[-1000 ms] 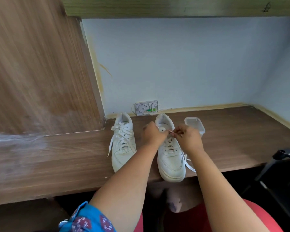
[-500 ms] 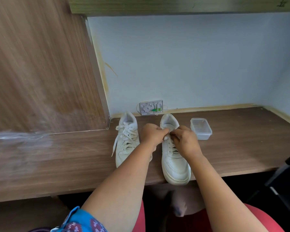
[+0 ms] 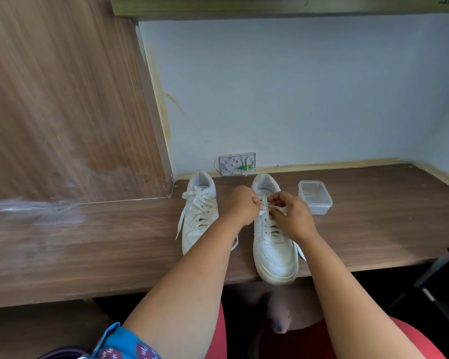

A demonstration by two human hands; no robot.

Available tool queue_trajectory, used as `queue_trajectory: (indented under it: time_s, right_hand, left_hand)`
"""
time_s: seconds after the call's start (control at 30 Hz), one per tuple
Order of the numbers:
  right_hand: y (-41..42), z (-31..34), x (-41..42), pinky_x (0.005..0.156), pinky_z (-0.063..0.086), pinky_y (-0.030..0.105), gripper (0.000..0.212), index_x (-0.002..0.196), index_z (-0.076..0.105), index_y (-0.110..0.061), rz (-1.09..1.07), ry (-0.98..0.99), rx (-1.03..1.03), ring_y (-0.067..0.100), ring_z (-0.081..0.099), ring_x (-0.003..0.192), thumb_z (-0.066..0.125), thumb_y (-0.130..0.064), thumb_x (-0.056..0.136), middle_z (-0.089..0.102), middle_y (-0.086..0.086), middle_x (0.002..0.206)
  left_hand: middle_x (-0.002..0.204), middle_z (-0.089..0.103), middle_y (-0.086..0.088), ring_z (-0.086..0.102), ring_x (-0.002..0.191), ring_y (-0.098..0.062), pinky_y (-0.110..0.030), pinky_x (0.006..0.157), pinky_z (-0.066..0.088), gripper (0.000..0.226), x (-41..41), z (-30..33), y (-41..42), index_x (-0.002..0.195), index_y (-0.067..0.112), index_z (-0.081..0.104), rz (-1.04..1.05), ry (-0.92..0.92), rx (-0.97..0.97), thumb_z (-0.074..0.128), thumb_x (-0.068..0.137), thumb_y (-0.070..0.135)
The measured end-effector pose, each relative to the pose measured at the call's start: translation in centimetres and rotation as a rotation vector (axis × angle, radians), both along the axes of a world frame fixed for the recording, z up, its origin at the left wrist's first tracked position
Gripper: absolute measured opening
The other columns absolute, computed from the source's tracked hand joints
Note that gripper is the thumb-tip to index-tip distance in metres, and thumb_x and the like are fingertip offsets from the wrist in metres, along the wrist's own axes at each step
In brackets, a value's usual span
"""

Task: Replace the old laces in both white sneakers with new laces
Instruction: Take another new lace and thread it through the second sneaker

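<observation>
Two white sneakers stand side by side on the wooden desk (image 3: 373, 229), toes toward me. The left sneaker (image 3: 198, 216) is laced, its ends hanging loose at the sides. The right sneaker (image 3: 274, 244) has its toe over the desk's front edge. Over its top eyelets, my left hand (image 3: 240, 206) grips the shoe's collar with curled fingers. My right hand (image 3: 290, 216) pinches a white lace (image 3: 275, 208) stretched between both hands. A loose lace end (image 3: 301, 252) hangs off the shoe's right side.
A clear plastic container (image 3: 314, 196) sits on the desk just right of the right sneaker. A small white wall box (image 3: 237, 163) with a green part is behind the shoes. A wooden panel (image 3: 62, 99) rises at left. A dark chair part (image 3: 446, 281) stands at right.
My hands have parted slightly over the right sneaker's top eyelets, and a short stretch of lace now shows between them. The camera shifted a little.
</observation>
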State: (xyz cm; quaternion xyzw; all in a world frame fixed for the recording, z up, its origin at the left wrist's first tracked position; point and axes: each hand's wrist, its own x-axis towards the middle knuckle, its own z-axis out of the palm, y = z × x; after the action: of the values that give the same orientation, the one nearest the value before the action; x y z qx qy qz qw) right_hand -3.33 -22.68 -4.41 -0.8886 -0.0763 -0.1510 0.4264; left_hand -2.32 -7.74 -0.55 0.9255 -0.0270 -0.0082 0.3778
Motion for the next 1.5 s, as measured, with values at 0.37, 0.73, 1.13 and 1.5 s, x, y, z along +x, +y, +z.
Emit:
queue_trajectory:
  time_s: [0.37, 0.73, 1.13, 1.5]
  right_hand:
    - [-0.6, 0.0, 0.0, 0.090, 0.041, 0.035, 0.022, 0.109, 0.071, -0.020, -0.019, 0.028, -0.247, 0.021, 0.044, 0.106, 0.068, -0.024, 0.088, 0.067, -0.003, 0.101]
    - [-1.1, 0.6, -1.0, 0.088, 0.038, 0.040, 0.025, 0.113, 0.063, -0.038, -0.054, 0.035, -0.442, 0.020, 0.039, 0.111, 0.059, -0.046, 0.090, 0.058, -0.011, 0.107]
    - [-1.7, 1.6, -1.6, 0.087, 0.037, 0.040, 0.022, 0.101, 0.062, -0.040, -0.059, 0.028, -0.396, 0.016, 0.038, 0.107, 0.066, -0.050, 0.081, 0.056, -0.018, 0.094]
    - [-1.8, 1.6, -1.8, 0.084, 0.034, 0.038, 0.022, 0.098, 0.060, -0.040, -0.060, 0.016, -0.369, 0.013, 0.035, 0.106, 0.069, -0.048, 0.079, 0.059, -0.018, 0.096]
  left_hand:
    - [0.148, 0.037, -0.005, 0.024, 0.138, -0.030, -0.047, 0.104, 0.029, 0.053, -0.5, 4.9, 7.4, 0.145, 0.020, 0.037, 0.198, 0.191, 0.838, 0.049, 0.093, 0.028]
    - [0.103, 0.054, -0.007, 0.051, 0.102, -0.025, -0.035, 0.086, 0.042, 0.029, 0.6, 0.8, 2.9, 0.069, 0.024, 0.061, -0.157, 0.007, 0.012, 0.047, 0.094, 0.024]
    - [0.140, 0.037, -0.002, 0.025, 0.131, -0.026, -0.044, 0.102, 0.025, 0.040, -0.5, 2.3, 5.2, 0.120, 0.029, 0.061, 0.208, -0.243, 0.547, 0.060, 0.082, 0.040]
    - [0.120, 0.051, 0.001, 0.036, 0.119, -0.024, -0.041, 0.092, 0.030, 0.025, 0.4, -0.2, 2.5, 0.109, 0.021, 0.057, -0.107, -0.256, 0.496, 0.040, 0.101, 0.038]
